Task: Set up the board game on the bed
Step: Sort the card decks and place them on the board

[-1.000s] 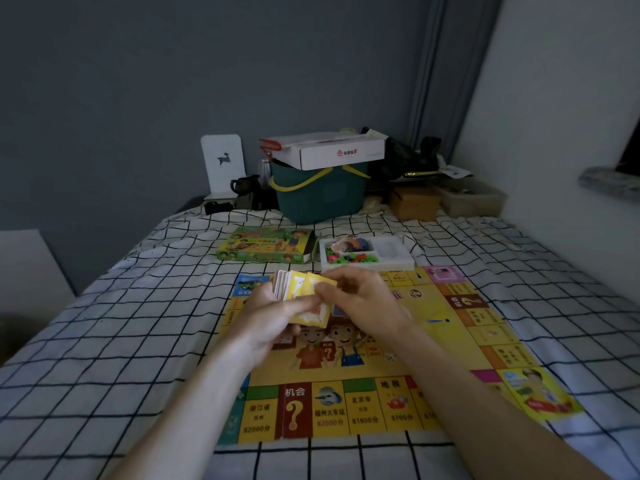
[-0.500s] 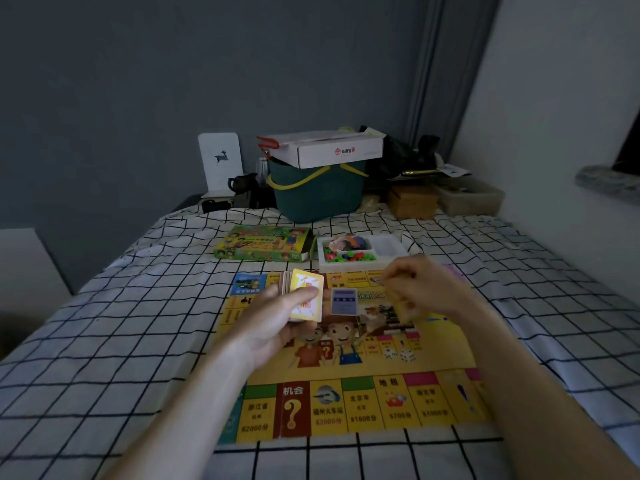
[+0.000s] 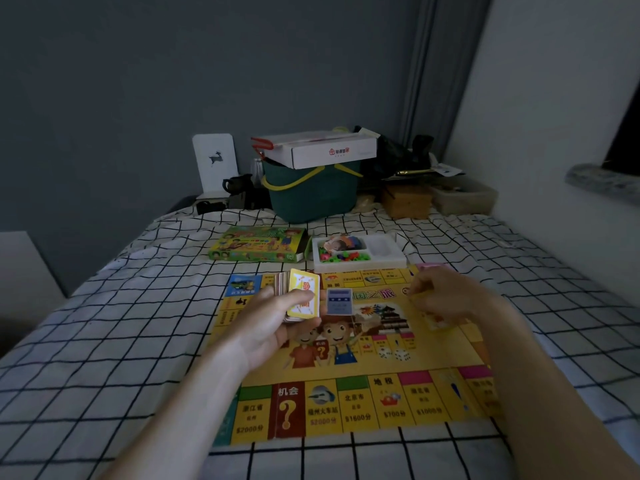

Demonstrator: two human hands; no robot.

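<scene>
Yellow fills the middle of the frame: the game board [image 3: 349, 358] lies flat on the checked bedsheet [image 3: 104, 341]. The left hand [image 3: 273, 327] grips a stack of cards [image 3: 300, 301] upright at centre. The right hand [image 3: 446, 299], blurred at centre right, has curled fingers; whether they pinch the faint card [image 3: 437, 320] beneath is unclear. The forearms are cut off below.
</scene>
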